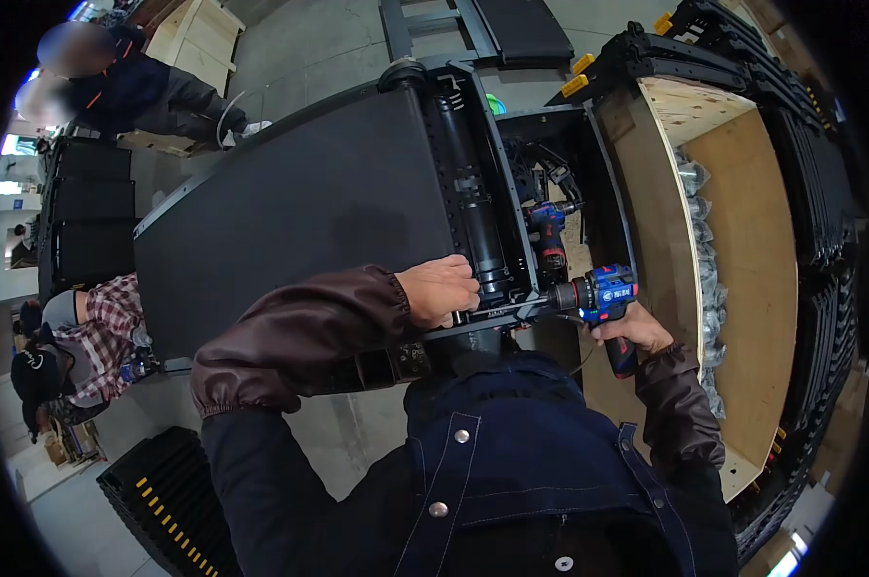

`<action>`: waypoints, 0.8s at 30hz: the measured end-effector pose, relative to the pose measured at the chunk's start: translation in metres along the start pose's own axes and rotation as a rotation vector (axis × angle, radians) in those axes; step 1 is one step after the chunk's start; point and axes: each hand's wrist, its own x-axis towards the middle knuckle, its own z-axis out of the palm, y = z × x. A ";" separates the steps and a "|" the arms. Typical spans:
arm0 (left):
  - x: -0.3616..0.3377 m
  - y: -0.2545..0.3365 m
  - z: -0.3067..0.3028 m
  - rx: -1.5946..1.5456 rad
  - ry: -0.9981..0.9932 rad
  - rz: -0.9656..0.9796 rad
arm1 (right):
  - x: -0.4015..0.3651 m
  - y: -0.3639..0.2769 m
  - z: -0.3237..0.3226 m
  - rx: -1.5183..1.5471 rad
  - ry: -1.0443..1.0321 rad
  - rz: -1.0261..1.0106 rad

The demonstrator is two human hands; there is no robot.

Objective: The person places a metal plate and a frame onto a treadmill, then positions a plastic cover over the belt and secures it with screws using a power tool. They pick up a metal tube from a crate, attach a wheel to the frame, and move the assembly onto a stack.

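Note:
A treadmill with a wide black belt [300, 202] lies in front of me, its black metal end frame [497, 310] near my chest. My left hand [441, 288] rests closed on the frame's edge beside the black roller [478, 216]. My right hand [634, 329] grips a blue and red cordless drill [603, 296] by its handle. The drill points left, with its bit against the end of the frame. A second blue drill [548, 231] lies inside the open motor bay beyond.
A wooden crate [742, 250] stands at the right, with bagged metal parts [708, 279] along its inner edge and black parts stacked around it. A person in a plaid shirt [98, 332] crouches at the left. Two other people bend over at the far left.

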 end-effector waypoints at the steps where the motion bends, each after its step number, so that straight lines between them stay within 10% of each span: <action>1: 0.001 0.000 -0.001 -0.002 -0.008 -0.006 | 0.000 -0.002 0.002 -0.007 -0.015 -0.014; 24: 0.003 0.005 -0.001 0.054 -0.056 -0.027 | 0.010 0.016 -0.006 0.088 -0.079 -0.161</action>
